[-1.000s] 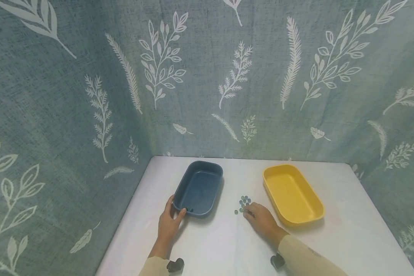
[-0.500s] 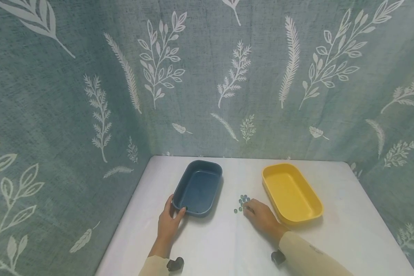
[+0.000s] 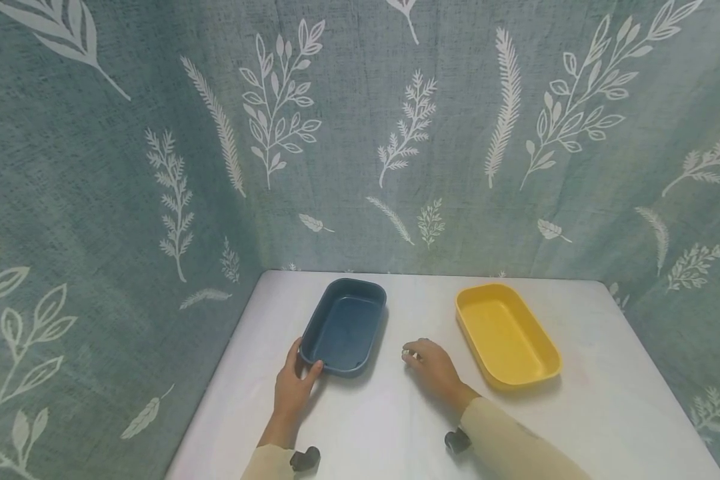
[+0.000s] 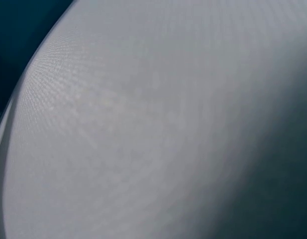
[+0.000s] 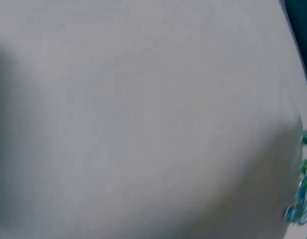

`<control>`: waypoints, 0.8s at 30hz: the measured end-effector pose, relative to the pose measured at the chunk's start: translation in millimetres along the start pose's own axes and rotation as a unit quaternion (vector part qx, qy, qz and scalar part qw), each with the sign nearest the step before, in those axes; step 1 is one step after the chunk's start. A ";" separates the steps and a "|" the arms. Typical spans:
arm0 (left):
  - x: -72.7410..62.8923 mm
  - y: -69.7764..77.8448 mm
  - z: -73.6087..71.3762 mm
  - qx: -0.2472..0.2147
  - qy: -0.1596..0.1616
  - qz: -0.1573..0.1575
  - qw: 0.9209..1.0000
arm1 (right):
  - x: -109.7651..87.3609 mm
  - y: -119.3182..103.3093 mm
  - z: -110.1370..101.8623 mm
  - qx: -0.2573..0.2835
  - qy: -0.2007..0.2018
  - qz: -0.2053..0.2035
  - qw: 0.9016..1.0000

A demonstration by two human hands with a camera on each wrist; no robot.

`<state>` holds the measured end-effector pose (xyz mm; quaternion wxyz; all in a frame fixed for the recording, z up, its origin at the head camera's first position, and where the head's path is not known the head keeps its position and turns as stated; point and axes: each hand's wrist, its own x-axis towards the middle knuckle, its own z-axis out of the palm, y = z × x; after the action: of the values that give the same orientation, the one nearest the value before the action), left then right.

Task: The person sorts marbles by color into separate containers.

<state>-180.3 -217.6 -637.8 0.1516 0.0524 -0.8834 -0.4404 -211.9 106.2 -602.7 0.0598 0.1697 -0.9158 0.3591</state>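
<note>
Room: Blue-green cloth (image 3: 348, 133) with white leaves hangs at the back and sides; a white table (image 3: 366, 433) sits in front.
Right hand (image 3: 435, 370): Its fingers are bent and point left. They look like they pinch one marble (image 3: 405, 352), but it is tiny and hard to see.
Way to go: From the marble, the blue tray (image 3: 343, 330) lies to the left, its middle a bit farther back. They are near, not touching. The tray's long side runs away from the person, far end leaning right.
Left hand (image 3: 294, 393): It holds the near left corner of the blue tray, thumb at the rim, fingers outside. The right hand is the one by the marble.
Other marbles (image 5: 305, 181): Green and blue ones sit in a bunch at the edge of the right wrist view. I cannot tell how many.
In the blue tray: A dark spot shows by the near right corner, maybe a marble; I cannot tell.
Yellow tray (image 3: 507, 333): It is right of the right hand, far end leaning left. Its smooth floor shows.
</note>
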 end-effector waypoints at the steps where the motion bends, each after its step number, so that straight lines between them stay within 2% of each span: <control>1: -0.2 0.3 -0.1 0.000 0.000 -0.001 1.000 | 1.3 -2.3 1.4 -0.001 -0.001 -0.006 1.000; 10: 0.0 0.5 -0.8 0.007 0.004 0.010 1.000 | 9.6 -24.5 8.4 0.011 0.000 -0.035 0.999; 24: 0.2 -0.9 -0.6 0.005 0.006 0.012 1.000 | 18.7 -43.0 22.7 0.007 -0.020 -0.027 0.999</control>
<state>-180.3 -218.7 -638.2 0.1618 0.0456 -0.8851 -0.4340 -213.8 56.3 -587.7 0.0500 0.2016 -0.9094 0.3604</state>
